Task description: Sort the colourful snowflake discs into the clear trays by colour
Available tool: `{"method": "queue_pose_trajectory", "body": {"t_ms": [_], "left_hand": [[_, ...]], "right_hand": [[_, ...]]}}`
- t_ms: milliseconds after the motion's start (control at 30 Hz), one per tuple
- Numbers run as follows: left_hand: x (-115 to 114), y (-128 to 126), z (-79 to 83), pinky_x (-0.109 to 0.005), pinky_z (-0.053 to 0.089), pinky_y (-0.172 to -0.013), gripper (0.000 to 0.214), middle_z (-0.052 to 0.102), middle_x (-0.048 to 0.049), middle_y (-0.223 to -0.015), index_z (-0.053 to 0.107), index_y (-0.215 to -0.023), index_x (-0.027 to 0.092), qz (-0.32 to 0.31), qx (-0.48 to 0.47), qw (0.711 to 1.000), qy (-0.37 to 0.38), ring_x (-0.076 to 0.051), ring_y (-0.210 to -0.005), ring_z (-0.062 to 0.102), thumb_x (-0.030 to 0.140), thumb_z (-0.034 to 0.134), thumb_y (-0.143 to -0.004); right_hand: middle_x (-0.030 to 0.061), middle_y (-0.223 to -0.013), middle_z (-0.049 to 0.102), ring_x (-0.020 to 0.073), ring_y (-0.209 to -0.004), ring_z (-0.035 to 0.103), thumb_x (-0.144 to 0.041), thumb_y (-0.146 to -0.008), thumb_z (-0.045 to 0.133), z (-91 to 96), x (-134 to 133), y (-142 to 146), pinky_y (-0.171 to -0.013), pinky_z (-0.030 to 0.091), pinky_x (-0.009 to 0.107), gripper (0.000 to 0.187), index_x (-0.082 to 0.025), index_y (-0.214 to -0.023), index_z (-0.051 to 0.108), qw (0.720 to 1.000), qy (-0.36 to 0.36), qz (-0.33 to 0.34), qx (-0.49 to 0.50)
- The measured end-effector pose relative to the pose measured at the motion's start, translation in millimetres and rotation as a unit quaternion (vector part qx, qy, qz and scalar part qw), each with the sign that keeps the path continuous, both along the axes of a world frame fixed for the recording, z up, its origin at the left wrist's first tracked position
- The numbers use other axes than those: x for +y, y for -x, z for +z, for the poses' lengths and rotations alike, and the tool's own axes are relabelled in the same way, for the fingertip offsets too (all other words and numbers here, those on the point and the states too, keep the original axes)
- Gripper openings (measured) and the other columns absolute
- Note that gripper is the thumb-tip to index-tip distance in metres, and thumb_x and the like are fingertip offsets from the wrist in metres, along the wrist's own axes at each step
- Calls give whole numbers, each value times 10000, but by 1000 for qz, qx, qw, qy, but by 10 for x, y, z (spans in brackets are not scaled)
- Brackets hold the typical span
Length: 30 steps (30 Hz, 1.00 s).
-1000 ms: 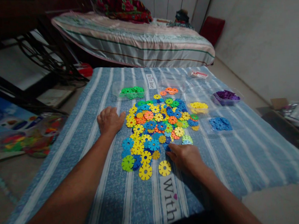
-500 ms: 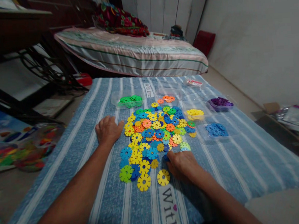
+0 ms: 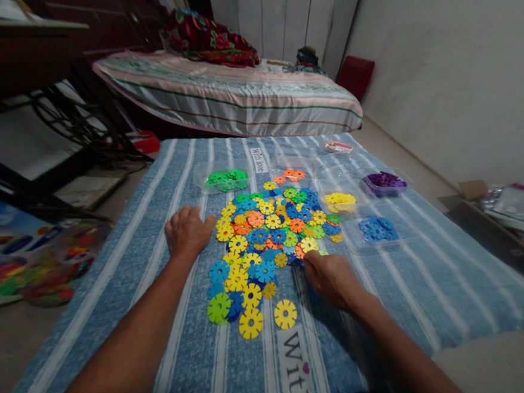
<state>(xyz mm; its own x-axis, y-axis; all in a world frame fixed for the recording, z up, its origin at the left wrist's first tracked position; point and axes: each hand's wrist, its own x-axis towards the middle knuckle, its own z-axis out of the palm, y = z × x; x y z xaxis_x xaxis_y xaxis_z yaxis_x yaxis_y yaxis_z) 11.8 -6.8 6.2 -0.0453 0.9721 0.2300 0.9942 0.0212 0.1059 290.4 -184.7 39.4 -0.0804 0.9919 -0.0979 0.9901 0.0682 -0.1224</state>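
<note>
A spread of notched plastic discs, like toy snowflake pieces, in yellow, blue, green and orange lies between my hands. My left hand [image 3: 189,230] rests on the striped cloth just left of this spread, fingers loosely spread and holding nothing. At the near right edge of the discs, my right hand [image 3: 333,275] is closed with its fingertips pinching a dark blue disc [image 3: 298,263], largely hidden by the fingers. A lone yellow disc [image 3: 285,314] lies nearer to me, and a lime green disc [image 3: 219,308] sits at the left end of the spread.
Clear tubs hold green discs [image 3: 227,180], orange discs [image 3: 294,174], yellow discs [image 3: 341,201], blue discs [image 3: 378,229] and purple discs [image 3: 383,181]. A small red-and-white packet [image 3: 338,147] lies at the back. Beyond the table stands a bed [image 3: 237,99]; a sewing-machine stand [image 3: 72,114] is at left.
My right hand has moved slightly away from me and right, carrying the dark blue disc. My left hand stays in place on the cloth.
</note>
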Motion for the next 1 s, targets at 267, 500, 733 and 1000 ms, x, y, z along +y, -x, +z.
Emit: {"method": "queue_pose_trajectory", "body": {"t_ms": [267,500,733,1000], "left_hand": [[11,7,11,-482,374,-1024,482,584,-185,-1309,597,-1183,149,0,4,1000,15,-362,-1244,489,487,406,-899],[-14,-21,36,-489,352,-1052,476,544,-173,-1380,586,-1201,154,5,-16,1000,18,-354,-1279,460,484,402,-911],[-12,-29,34,-480,344,-1057,505,527,-186,-1401,586,-1226,133,3,-12,1000,17,-356,-1295,450,471,406,-897],[5,-17,-19,-470,373,-1019,489,598,-174,-1291,619,-1183,171,8,-2,1000,11,-353,-1242,493,488,392,-887]], "right_hand": [[49,-751,738,159,-627,651,-290,-956,472,37,-34,-191,-555,266,251,231,-219,-960,693,999,-44,-12,26],[57,-639,662,174,-545,562,-319,-931,513,283,34,-830,-552,225,252,252,-163,-985,704,915,-282,-287,-31],[44,-680,701,177,-605,631,-341,-934,499,81,-110,-500,-569,303,245,260,-191,-997,702,969,-182,-160,53],[30,-843,756,158,-724,676,-268,-939,505,1,-140,195,-570,303,247,186,-220,-938,685,996,-5,43,72]]}}
